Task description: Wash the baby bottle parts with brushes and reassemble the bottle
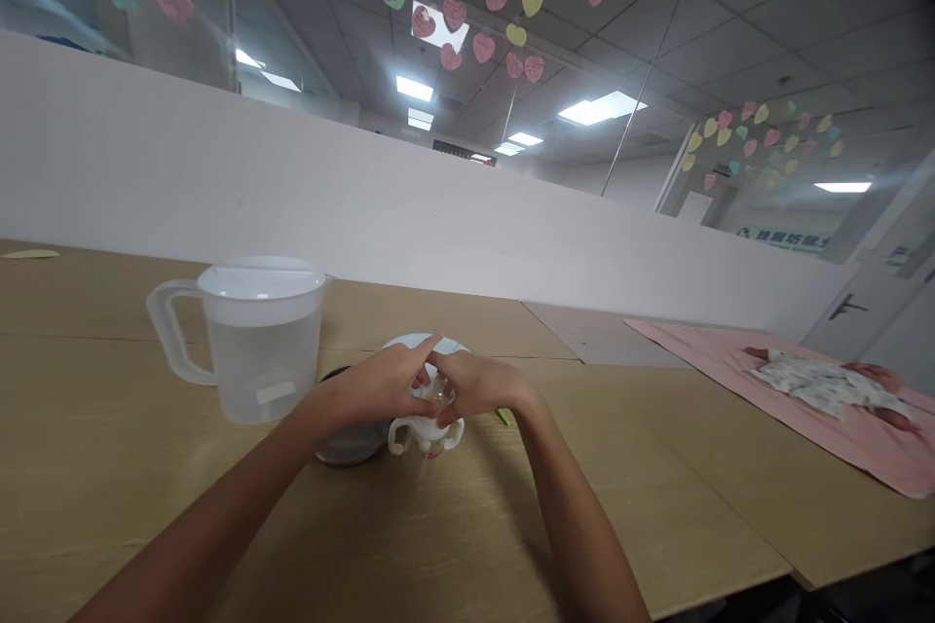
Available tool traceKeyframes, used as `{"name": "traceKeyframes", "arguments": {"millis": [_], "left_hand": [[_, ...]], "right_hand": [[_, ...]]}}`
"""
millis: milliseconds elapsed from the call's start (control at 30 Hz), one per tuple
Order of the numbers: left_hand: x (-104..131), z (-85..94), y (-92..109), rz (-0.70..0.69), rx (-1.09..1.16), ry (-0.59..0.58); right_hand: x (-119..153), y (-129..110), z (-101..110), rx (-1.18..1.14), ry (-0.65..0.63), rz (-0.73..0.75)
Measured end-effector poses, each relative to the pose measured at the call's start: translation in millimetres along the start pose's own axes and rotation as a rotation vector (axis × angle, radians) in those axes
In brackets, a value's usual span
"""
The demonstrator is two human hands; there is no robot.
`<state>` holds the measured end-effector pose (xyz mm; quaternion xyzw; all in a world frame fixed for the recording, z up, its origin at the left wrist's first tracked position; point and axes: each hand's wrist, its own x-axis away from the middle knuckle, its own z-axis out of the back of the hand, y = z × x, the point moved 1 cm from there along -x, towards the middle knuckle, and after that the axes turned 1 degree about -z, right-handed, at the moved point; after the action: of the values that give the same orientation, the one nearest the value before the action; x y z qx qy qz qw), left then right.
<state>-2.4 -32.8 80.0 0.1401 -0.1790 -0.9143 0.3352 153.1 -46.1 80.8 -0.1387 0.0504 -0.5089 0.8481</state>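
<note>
A small baby bottle (426,436) with two white curved handles stands on the table, seen from above. A clear, teat-like piece (440,389) shows at its top, partly hidden by fingers. My left hand (391,382) curls around the top from the left, thumb and fingers closed in. From the right, my right hand (478,384) bends over the same top, its fingers pointing down onto it. The fingertips of both hands nearly meet there. Behind the hands lies a white plate (416,340), mostly covered. A dark round bowl (352,446) sits under my left wrist.
A lidded clear plastic pitcher (263,360) with liquid stands to the left. A thin green item (503,417) lies beside my right wrist. At the far right, a doll in a patterned outfit (822,382) lies on a pink cloth (716,370). A white partition (328,195) borders the table's back.
</note>
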Motion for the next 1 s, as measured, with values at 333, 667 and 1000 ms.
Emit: {"name": "traceKeyframes", "arguments": {"millis": [333, 667, 1000], "left_hand": [[0, -2.8, -9, 0.032, 0.015, -0.073], [30, 42.7, -25, 0.202, -0.113, 0.01], [-5, -11.1, -10, -0.126, 0.061, -0.13]], "right_hand": [[-4, 5, -1, -0.013, -0.023, 0.056], [30, 8, 18, -0.166, 0.149, -0.012], [16, 6, 7, -0.061, 0.078, -0.052]]}}
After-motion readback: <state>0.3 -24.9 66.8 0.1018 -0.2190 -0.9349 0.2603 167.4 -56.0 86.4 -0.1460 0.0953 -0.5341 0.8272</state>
